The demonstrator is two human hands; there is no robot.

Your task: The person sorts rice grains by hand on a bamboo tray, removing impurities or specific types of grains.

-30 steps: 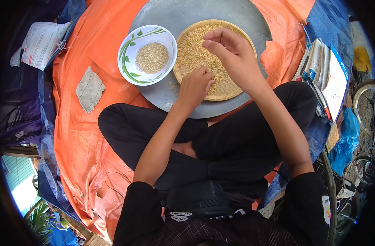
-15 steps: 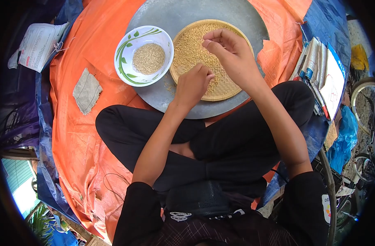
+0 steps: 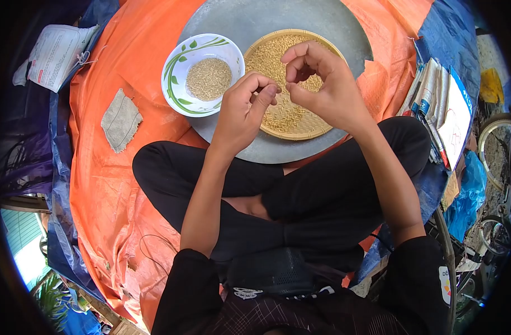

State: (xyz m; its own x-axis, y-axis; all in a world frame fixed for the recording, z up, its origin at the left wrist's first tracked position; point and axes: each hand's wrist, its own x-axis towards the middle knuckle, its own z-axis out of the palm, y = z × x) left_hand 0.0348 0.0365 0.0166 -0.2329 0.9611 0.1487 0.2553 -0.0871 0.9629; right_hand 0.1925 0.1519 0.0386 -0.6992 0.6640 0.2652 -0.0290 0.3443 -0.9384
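Note:
Above the left edge of a round woven basket tray [image 3: 314, 133], my left hand [image 3: 245, 111] pinches thumb against fingertips; whatever is between them is too small to make out. Facing it over the tray, my right hand [image 3: 331, 89] has thumb and index finger apart in a C shape, the other fingers curled, and nothing visible in the gap. Unhusked golden grain [image 3: 283, 47] lies spread over the tray, thinner near the front where the weave shows. Left of it stands a white bowl with green leaf patterns [image 3: 171, 72], holding paler grain [image 3: 209, 79].
Bowl and tray rest on a large round grey metal sheet [image 3: 233, 17] over an orange tarp [image 3: 110, 212]. A dry leaf-like grey piece [image 3: 121, 121] lies at the left. Folded sacks [image 3: 434, 106] are stacked at the right, beyond my crossed legs [image 3: 210, 173].
My left hand has risen from the tray's front left and turned, its thumb now pressed to the fingertips. My right hand has its thumb and index finger wider apart.

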